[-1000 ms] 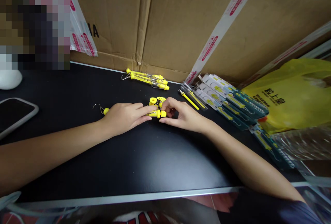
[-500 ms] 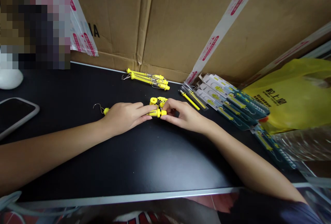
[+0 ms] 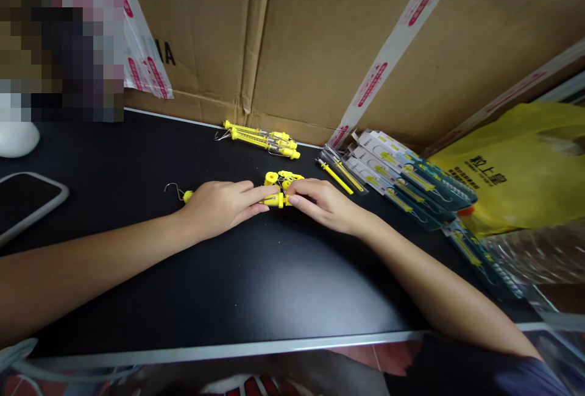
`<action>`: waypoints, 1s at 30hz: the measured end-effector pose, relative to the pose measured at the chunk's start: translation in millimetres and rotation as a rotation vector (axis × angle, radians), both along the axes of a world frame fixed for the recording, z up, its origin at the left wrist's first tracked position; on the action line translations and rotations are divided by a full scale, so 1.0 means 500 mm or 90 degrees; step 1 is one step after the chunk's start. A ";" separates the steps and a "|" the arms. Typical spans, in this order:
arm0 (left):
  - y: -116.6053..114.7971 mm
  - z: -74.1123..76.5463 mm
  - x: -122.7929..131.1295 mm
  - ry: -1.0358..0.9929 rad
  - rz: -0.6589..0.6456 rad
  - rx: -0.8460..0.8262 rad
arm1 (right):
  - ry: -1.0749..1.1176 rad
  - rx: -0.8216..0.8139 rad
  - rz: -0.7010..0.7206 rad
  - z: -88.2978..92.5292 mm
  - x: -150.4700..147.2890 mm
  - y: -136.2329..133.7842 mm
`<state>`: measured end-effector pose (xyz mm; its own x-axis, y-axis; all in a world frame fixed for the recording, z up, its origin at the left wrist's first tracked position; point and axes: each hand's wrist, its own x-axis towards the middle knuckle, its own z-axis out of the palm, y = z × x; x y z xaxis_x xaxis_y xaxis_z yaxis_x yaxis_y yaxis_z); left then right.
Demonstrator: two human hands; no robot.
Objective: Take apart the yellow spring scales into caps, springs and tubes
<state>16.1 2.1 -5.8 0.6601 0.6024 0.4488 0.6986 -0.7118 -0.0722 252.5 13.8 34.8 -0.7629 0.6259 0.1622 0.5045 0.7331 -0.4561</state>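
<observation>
My left hand (image 3: 219, 207) is closed round a yellow tubular spring scale (image 3: 273, 200), held level just over the dark tabletop. Its bent wire hook (image 3: 172, 187) sticks out to the left, past the heel of the hand. At the other end, my right hand (image 3: 326, 204) pinches the yellow end cap, its thumb and fingers covering most of it. Right behind the fingertips lies a small heap of yellow parts (image 3: 271, 178), some with wire loops, partly hidden by my hands.
Several yellow spring scales (image 3: 262, 140) lie at the back by a cardboard box (image 3: 201, 24). To the right are thin yellow rods (image 3: 338, 176), hanging packs (image 3: 397, 173) and a yellow plastic bag (image 3: 512, 170). A phone (image 3: 30, 204) and a white rounded object (image 3: 17, 139) are at left.
My right fingers have rolled forward over the end cap, which is more covered now. The left hand and the spring scale have stayed in place.
</observation>
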 end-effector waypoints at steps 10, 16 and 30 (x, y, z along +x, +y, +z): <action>-0.001 0.000 0.000 -0.001 0.005 -0.003 | 0.085 -0.032 -0.033 -0.007 0.006 -0.001; -0.002 0.001 -0.001 -0.009 0.007 -0.001 | 0.102 -0.006 -0.028 -0.004 0.005 -0.001; -0.004 0.004 0.001 -0.013 0.019 -0.014 | 0.106 0.057 -0.182 -0.013 0.027 0.038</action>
<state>16.8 0.3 -3.6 0.6329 0.6310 0.4487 0.7205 -0.6922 -0.0427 266.0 32.9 28.5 -0.5168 0.7881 0.3344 0.6190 0.6138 -0.4900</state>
